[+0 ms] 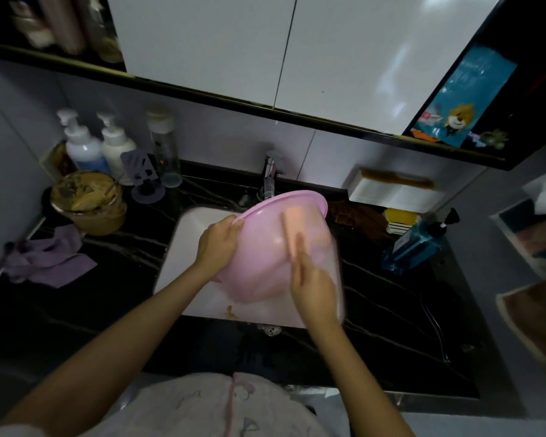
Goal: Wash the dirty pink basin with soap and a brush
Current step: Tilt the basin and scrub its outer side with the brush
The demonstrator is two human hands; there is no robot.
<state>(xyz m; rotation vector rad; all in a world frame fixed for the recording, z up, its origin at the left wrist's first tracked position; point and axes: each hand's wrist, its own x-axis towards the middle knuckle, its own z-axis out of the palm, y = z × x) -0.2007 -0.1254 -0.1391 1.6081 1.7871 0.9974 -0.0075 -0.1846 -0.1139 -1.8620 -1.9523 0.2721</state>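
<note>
The left hand [218, 244] has, well off to its left, a crumpled purple cloth [48, 263] lying on the dark veined tabletop [123, 247]. Beyond the cloth stands a brown tub [89, 200] with a messy top, and behind that two white pump bottles [82, 143] stand side by side against the wall.

The left hand itself is curled over the near-left rim of the pink basin [259, 263], fingers wrapped round the edge. The basin is tipped on its side over the white sink [177, 247], its rounded underside turned toward the person and its rim up near the tap [270, 175]. A brown smear [230, 312] lies on the sink floor just below the basin.

To the right of the left hand, the right hand [316, 288] is closed round the handle of a brush [292, 222], whose head lies against the basin's curved wall. This hand and the basin's right edge are blurred.

Further right of the right hand, a blue bottle [413, 247] with a dark pump lies tilted on the tabletop, well apart from the basin.
</note>
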